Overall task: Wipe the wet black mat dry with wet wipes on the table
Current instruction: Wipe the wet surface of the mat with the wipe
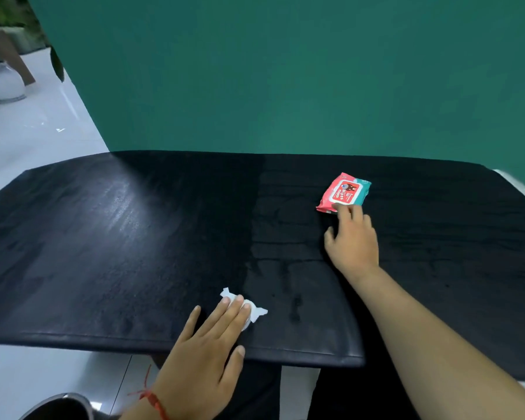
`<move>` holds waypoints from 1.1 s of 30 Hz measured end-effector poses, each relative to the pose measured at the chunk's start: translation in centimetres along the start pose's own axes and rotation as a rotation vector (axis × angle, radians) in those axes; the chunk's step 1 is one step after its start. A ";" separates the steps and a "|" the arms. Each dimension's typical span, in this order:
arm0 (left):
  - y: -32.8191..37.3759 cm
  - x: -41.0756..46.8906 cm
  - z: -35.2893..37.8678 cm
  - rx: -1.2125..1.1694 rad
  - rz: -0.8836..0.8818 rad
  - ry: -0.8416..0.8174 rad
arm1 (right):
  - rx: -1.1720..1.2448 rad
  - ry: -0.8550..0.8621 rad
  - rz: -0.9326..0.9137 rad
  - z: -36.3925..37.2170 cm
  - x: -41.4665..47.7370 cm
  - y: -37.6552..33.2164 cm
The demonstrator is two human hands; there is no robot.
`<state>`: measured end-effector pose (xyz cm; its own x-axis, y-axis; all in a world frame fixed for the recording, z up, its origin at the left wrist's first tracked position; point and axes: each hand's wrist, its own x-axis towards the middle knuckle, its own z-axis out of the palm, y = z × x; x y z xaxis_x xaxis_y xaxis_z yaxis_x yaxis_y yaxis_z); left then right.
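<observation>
In the head view, a black mat [128,244] is seen spread across the whole working surface, its near edge hanging slightly over the front. A pale sheen is shown on its left half, while darker streaks and patches are visible around the middle and toward the right.

A crumpled white wet wipe [257,313] is pressed onto the mat close to the near edge, left of centre. It is covered by the left hand [206,344], whose fingers are laid out straight and flat on top of it, with the thumb spread to the side; only the wipe's two ends are left showing past the fingertips. A red string bracelet [155,401] is worn on that wrist.

A red and teal wet-wipes pack [343,191] is lying flat on the far right part of the mat, well apart from the wipe. Its near edge is touched by the extended fingertips of the right hand [352,241]; the thumb is held apart and nothing is gripped.

A green wall [285,71] is seen behind the mat, and a white floor [43,125] to the left.
</observation>
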<state>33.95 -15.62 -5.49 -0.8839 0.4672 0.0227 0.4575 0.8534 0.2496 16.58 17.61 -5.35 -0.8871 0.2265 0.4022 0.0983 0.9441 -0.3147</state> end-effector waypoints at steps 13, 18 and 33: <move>3.8 -0.2 1.0 0.135 -0.016 0.011 | -0.008 -0.064 -0.012 0.0 -1.3 -0.9; 2.2 -4.3 1.5 0.139 -0.014 0.028 | -0.016 -0.064 -0.011 0.2 -1.3 -0.9; 2.6 -0.5 1.5 0.117 -0.123 0.035 | -0.016 -0.084 0.002 0.1 -1.2 -0.8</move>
<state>35.73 -13.28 -6.26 -0.9358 0.3508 0.0336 0.3520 0.9257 0.1383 17.55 16.54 -5.71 -0.9216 0.2080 0.3277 0.1066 0.9475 -0.3016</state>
